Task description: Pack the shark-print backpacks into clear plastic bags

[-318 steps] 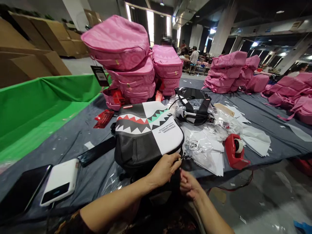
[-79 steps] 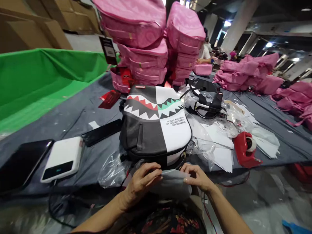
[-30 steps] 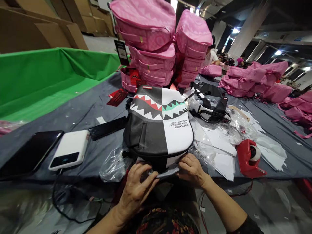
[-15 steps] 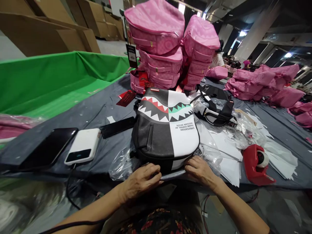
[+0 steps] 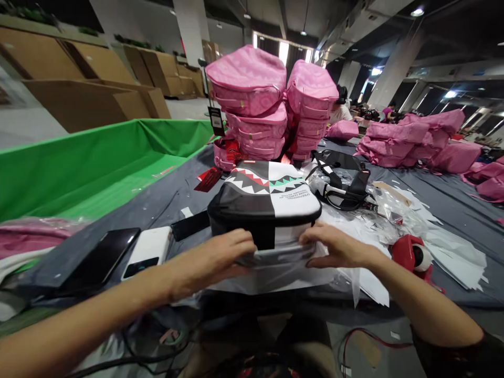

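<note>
A black and white backpack (image 5: pixel 252 202) with a zigzag-tooth print lies on the table in front of me, its bottom side facing me. Clear plastic (image 5: pixel 271 273) covers part of that near side and spreads below it. My left hand (image 5: pixel 220 257) is at the backpack's near left, fingertips against the lower side and thumb apart. At the near right, my right hand (image 5: pixel 334 245) touches the side and the plastic, thumb spread from the fingers. The left fingers are slightly blurred, and the backpack's underside is hidden.
Left are a white power bank (image 5: pixel 147 247) and a dark tablet (image 5: pixel 102 257). Right are a black and white strapped bag (image 5: pixel 342 189), white papers (image 5: pixel 452 260) and a red tape dispenser (image 5: pixel 405 252). Pink backpacks (image 5: pixel 252 84) are stacked behind. A green-lined bin (image 5: pixel 79 168) adjoins the table.
Both hands have moved up from the plastic at the backpack's near edge to its near sides, and their fingers have spread. The view has tilted upward, showing more of the backpack's bottom side.
</note>
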The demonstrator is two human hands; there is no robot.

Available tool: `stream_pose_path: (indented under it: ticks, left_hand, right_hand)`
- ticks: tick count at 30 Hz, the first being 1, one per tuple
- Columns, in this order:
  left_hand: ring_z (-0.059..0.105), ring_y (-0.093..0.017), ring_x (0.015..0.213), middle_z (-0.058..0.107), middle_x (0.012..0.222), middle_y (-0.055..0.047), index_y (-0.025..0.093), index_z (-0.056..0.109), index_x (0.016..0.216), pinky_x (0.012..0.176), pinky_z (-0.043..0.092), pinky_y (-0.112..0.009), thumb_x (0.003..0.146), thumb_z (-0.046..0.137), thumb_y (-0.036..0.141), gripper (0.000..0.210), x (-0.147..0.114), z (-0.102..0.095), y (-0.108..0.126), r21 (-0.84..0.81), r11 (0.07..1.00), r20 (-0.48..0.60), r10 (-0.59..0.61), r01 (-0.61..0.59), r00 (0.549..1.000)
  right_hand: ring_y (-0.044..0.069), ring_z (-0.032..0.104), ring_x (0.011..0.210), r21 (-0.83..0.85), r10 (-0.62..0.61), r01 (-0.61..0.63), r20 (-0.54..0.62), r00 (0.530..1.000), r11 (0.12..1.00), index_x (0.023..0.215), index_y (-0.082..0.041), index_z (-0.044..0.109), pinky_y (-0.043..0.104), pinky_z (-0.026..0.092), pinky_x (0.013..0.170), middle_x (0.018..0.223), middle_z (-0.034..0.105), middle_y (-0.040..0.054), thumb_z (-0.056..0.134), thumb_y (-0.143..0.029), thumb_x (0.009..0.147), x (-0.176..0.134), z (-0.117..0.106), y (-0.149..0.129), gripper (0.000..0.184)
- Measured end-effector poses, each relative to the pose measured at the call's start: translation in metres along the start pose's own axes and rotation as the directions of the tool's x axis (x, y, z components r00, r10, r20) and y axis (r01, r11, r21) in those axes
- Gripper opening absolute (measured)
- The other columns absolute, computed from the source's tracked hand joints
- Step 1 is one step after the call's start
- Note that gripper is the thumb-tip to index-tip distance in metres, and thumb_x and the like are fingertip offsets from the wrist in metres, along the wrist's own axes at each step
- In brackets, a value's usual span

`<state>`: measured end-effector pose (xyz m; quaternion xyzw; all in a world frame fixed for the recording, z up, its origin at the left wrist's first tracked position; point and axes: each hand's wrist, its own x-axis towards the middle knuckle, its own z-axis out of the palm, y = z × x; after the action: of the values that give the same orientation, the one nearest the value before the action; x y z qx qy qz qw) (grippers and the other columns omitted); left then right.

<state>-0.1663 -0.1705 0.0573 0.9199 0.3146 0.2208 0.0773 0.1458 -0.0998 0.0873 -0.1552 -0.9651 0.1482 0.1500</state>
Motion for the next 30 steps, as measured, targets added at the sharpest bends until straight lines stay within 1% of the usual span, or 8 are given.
stream_pose_path:
  ticks: [5, 9, 13, 15, 19, 24, 27, 30]
  left_hand:
    - [0.058, -0.015, 0.076, 0.057, 0.093, -0.001, 0.019, 0.055, 0.096, 0.065, 0.048, -0.025, 0.099, 0.054, 0.046, 0.027, 0.029, -0.055, 0.017, 0.222, 0.974, -0.214, 0.082, -0.033, 0.973]
    - [0.055, -0.012, 0.067, 0.052, 0.084, 0.0, 0.018, 0.052, 0.086, 0.06, 0.047, -0.022, 0.1, 0.049, 0.036, 0.023, 0.042, -0.043, 0.019, 0.38, 0.921, -0.446, 0.104, 0.083, 0.889]
    - [0.058, -0.011, 0.071, 0.056, 0.099, -0.005, 0.016, 0.055, 0.085, 0.059, 0.048, -0.021, 0.092, 0.046, 0.013, 0.012, 0.047, -0.029, 0.012, 0.455, 0.846, -0.635, 0.089, 0.279, 0.767]
    - [0.06, -0.012, 0.073, 0.057, 0.107, -0.007, 0.016, 0.055, 0.087, 0.06, 0.051, -0.021, 0.089, 0.048, 0.01, 0.01, 0.045, -0.025, 0.013, 0.474, 0.847, -0.604, 0.114, 0.241, 0.789]
    - [0.066, -0.017, 0.097, 0.057, 0.119, -0.01, 0.018, 0.055, 0.102, 0.083, 0.059, -0.027, 0.094, 0.055, 0.023, 0.01, 0.033, -0.022, 0.021, 0.267, 0.964, -0.335, 0.097, -0.004, 0.937]
    - [0.069, -0.012, 0.096, 0.063, 0.12, -0.006, 0.023, 0.05, 0.126, 0.08, 0.06, -0.021, 0.102, 0.033, 0.02, 0.03, 0.012, -0.019, 0.016, 0.051, 0.998, -0.255, 0.038, -0.026, 0.966]
    - [0.071, -0.014, 0.091, 0.068, 0.112, -0.006, 0.022, 0.045, 0.133, 0.076, 0.06, -0.022, 0.103, 0.038, 0.021, 0.031, 0.007, -0.009, 0.005, 0.109, 0.994, -0.442, 0.067, -0.02, 0.895]
    - [0.07, -0.016, 0.101, 0.069, 0.112, -0.007, 0.023, 0.039, 0.138, 0.084, 0.061, -0.027, 0.101, 0.046, 0.015, 0.039, 0.008, 0.011, 0.004, 0.243, 0.97, -0.596, 0.148, 0.002, 0.789]
  right_hand:
    - [0.018, 0.053, 0.068, -0.288, -0.167, 0.065, -0.346, 0.923, 0.956, 0.102, -0.024, 0.054, 0.032, 0.045, 0.069, 0.081, 0.061, 0.0013, 0.062, -0.033, 0.094, 0.023, -0.033, -0.014, 0.015]
    - [0.019, 0.053, 0.067, -0.428, -0.255, -0.03, -0.591, 0.766, 0.903, 0.102, -0.023, 0.049, 0.035, 0.042, 0.068, 0.078, 0.056, 0.0025, 0.045, -0.03, 0.099, 0.034, -0.011, -0.018, 0.009]
    - [0.018, 0.052, 0.065, -0.445, -0.234, -0.054, -0.566, 0.791, 0.894, 0.106, -0.022, 0.046, 0.034, 0.041, 0.065, 0.079, 0.056, 0.0013, 0.056, -0.038, 0.094, 0.035, 0.006, -0.021, 0.023]
    - [0.017, 0.049, 0.062, -0.459, -0.295, 0.012, -0.55, 0.781, 0.888, 0.103, -0.023, 0.046, 0.032, 0.038, 0.062, 0.076, 0.055, -0.0006, 0.054, -0.029, 0.094, 0.033, 0.008, -0.016, 0.013]
    - [0.017, 0.043, 0.059, -0.473, -0.359, 0.032, -0.621, 0.697, 0.881, 0.093, -0.024, 0.045, 0.03, 0.033, 0.059, 0.068, 0.047, -0.0023, 0.042, -0.012, 0.091, 0.028, 0.008, -0.001, 0.012]
    - [0.014, 0.046, 0.057, -0.401, -0.351, 0.157, -0.474, 0.807, 0.903, 0.091, -0.023, 0.045, 0.03, 0.031, 0.061, 0.067, 0.05, -0.004, 0.045, -0.027, 0.099, 0.021, 0.021, 0.001, 0.008]
    - [0.014, 0.048, 0.059, -0.399, -0.331, 0.183, -0.344, 0.879, 0.899, 0.094, -0.022, 0.046, 0.031, 0.031, 0.062, 0.068, 0.053, -0.0041, 0.044, -0.036, 0.103, 0.015, 0.031, -0.004, 0.016]
    - [0.015, 0.047, 0.062, -0.419, -0.376, 0.213, -0.357, 0.855, 0.882, 0.102, -0.021, 0.047, 0.032, 0.034, 0.065, 0.071, 0.056, -0.0016, 0.033, -0.021, 0.105, 0.009, 0.037, -0.001, 0.015]
